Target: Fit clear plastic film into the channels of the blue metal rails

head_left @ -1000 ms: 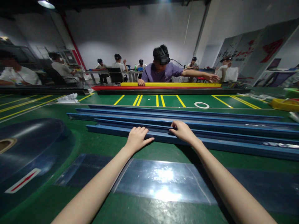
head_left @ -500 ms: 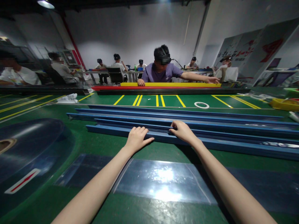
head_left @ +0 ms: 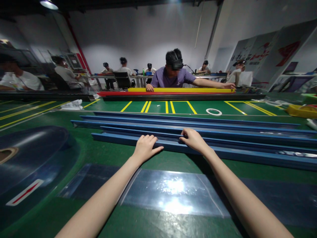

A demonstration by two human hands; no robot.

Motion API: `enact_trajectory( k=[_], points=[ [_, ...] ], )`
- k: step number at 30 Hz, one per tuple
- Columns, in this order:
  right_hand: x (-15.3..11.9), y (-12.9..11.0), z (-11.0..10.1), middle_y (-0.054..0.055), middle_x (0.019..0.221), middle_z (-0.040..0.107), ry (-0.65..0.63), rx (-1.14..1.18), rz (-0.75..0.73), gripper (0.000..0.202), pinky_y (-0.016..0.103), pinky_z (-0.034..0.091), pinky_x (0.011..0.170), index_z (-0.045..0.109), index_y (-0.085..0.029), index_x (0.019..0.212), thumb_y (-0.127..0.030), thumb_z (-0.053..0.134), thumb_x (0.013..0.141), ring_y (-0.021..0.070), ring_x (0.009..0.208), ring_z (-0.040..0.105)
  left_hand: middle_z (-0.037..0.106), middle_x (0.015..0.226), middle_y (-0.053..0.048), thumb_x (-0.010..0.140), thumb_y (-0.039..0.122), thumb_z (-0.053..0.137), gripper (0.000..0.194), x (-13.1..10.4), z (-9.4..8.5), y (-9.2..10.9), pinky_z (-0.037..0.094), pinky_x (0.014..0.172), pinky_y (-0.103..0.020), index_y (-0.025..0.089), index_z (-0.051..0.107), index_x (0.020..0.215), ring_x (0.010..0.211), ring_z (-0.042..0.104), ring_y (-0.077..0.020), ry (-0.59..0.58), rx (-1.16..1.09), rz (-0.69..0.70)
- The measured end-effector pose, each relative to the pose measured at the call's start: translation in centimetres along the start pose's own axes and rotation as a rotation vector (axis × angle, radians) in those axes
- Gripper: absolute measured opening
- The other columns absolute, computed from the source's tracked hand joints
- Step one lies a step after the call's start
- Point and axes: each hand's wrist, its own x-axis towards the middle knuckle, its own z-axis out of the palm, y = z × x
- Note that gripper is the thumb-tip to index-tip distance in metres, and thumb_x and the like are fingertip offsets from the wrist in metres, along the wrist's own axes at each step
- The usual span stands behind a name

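Note:
Several long blue channels (head_left: 116, 138) lie side by side across the green table (head_left: 81, 148). My left hand (head_left: 146, 147) rests over the nearest channel, its fingers bent over the top and its thumb stretched along the near side. To the right, my right hand (head_left: 192, 139) has its fingers curled round the same channel's upper edge. Below my forearms a strip of clear film (head_left: 168, 191) lies flat and reflects the light.
A large roll of clear film (head_left: 37, 158) stands at the left. Across the table a person (head_left: 170, 77) touches a yellow bar (head_left: 180, 90), beside red and black bars. A white ring (head_left: 213, 111) lies beyond the channels.
My hands and the blue channels have not visibly moved. The person opposite has shifted the head slightly right, and that person's outstretched hand is now at the yellow bar's right end.

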Motion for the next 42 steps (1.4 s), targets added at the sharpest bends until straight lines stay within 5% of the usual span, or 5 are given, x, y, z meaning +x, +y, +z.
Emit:
enact_trajectory(
  k=[17,42],
  points=[
    [-0.2,-0.7,-0.5,0.012,0.087,0.059,-0.077,-0.222,-0.093,0.024,0.027,0.039,0.071,0.054,-0.014,0.084,-0.035,0.042,0.085,0.0213,0.084,0.055,0.061,0.083,-0.004,0.079,0.055,0.043,0.039,0.1,-0.7,0.7,0.035,0.067,-0.031,0.018,0.057,0.083,0.080,0.054,-0.0198,-0.094,0.030,-0.084],
    [-0.9,-1.8,-4.4,0.008,0.078,0.066,-0.406,-0.228,-0.035,0.021,0.024,0.032,0.049,0.059,-0.018,0.073,-0.037,0.050,0.077,0.0187,0.068,0.060,0.060,0.082,-0.005,0.076,0.058,0.044,0.043,-1.4,-3.5,4.1,0.036,0.063,-0.031,0.017,0.057,0.079,0.079,0.054,-0.0203,-0.205,-0.048,-0.150]
  ],
)
